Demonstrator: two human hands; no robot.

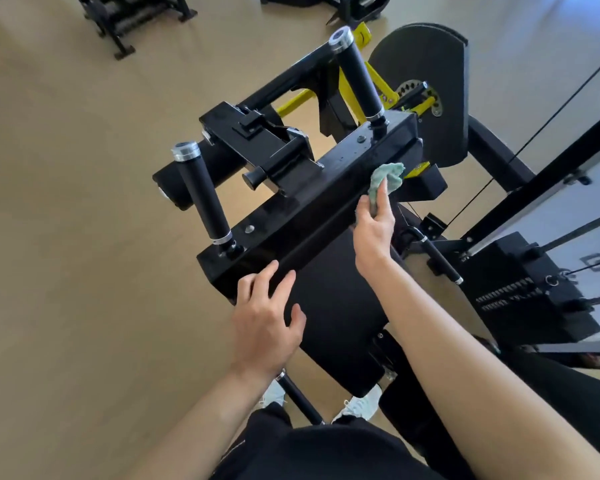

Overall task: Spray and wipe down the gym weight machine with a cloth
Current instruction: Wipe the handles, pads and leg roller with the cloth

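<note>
On the machine's black crossbar (pixel 312 199), my R hand (pixel 373 233) pinches the green cloth (pixel 387 180) vs the metal. L hand (pixel 265 320) rests near the pad (pixel 336 306), fingers spread, holding nothing.

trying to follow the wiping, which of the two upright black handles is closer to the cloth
The far handle, rising from the beam end beside the green cloth. The near handle stands at the opposite end, by the empty left hand.

Green cloth (pixel 386 180), blk machine (pixel 302 216).
</note>
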